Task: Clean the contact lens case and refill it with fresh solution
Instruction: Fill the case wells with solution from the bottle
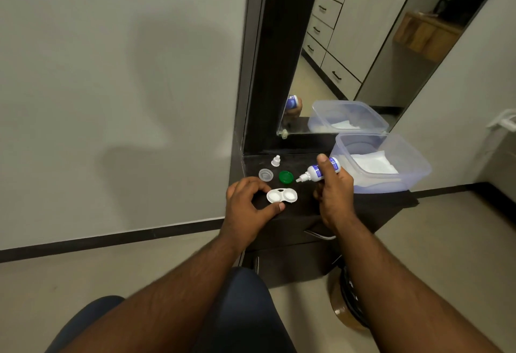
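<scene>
A white contact lens case (282, 195) lies open on the dark cabinet top (304, 161), both wells uncovered. My left hand (247, 207) curls around the case's left end, fingertips at its edge, thumb just below it. My right hand (333, 193) grips a white and blue solution bottle (314, 172), tipped sideways with its uncapped nozzle pointing left, a little above and right of the case. Behind the case lie a green cap (286, 177), a clear cap (265, 175) and the bottle's small white cap (276, 160).
A clear plastic tub (402, 169) holding white tissue stands at the right of the cabinet top. A mirror (357, 45) leans behind it. The grey wall is to the left. A brown round object (344, 308) sits on the floor by the cabinet.
</scene>
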Demonstrator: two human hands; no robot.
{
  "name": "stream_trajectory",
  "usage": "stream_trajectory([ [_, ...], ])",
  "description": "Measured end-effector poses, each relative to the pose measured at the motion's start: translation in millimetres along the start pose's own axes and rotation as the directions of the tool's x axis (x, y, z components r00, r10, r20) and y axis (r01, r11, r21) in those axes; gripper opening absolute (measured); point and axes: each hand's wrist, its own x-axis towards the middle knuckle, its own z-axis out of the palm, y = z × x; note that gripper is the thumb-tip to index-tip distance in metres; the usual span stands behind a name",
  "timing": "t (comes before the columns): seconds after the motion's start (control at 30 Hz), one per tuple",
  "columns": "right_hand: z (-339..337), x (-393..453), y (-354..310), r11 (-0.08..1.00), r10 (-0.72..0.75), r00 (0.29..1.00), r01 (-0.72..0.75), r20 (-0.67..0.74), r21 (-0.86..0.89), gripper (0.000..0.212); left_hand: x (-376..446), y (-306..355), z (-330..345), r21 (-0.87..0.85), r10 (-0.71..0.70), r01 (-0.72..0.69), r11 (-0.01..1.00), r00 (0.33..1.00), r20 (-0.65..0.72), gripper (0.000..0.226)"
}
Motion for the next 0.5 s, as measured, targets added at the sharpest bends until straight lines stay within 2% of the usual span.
stream_trajectory([
  [0.23,-1,7,9,0.994,-0.075,0.996,0.079,0.053,-0.07,0.022,-1,-5,2,0.022,-0.006,0.006,1.0,1.0,-0.01,0.032],
  [0.5,-1,11,13,0.989,-0.093,0.993,0.1,0.073,-0.107,0.022,0,-2,1,0.029,0.0,0.0,1.0,1.0,-0.001,0.034],
])
